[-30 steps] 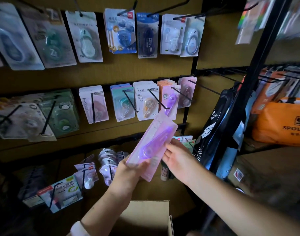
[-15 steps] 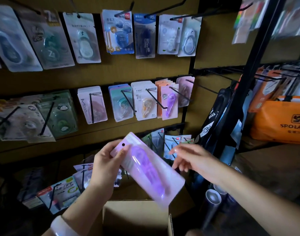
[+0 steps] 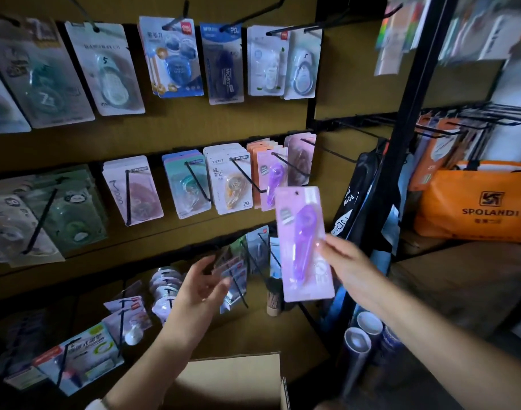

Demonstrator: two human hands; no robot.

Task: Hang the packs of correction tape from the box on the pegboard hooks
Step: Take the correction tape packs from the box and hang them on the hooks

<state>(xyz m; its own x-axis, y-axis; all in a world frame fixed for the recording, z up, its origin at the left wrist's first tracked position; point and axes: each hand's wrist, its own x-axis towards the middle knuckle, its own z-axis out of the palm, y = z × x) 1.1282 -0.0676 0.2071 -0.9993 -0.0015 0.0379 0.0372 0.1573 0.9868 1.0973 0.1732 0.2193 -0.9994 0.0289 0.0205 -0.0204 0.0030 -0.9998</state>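
Head view, the only one. Right hand (image 3: 346, 263) pinches a purple correction tape pack (image 3: 304, 244) at its lower right edge, thumb on the front face, other fingers hidden behind the card. The pack is upright, slightly tilted, hang hole at the top, in front of the pegboard (image 3: 194, 131) just below and right of the middle-row hook (image 3: 289, 165) that already carries matching purple packs. Left hand (image 3: 200, 287) is empty, fingers spread and relaxed, hovering lower left near the bottom-row goods. The cardboard box (image 3: 232, 380) sits at the bottom centre, flap visible, contents not seen.

Handling, judged: the pack looks light, a thin stiff card with a clear plastic blister over the dispenser. The blister is likely slick and could dent, so grip on the flat card margin is better. The low edge grip leaves the hole free for the hook tip but lets the top wobble; steadying with the free hand near the upper edge would help aim the small hole. The card may bend if forced against the wire. Hook tips angle up, so the pack needs lifting over the tip.
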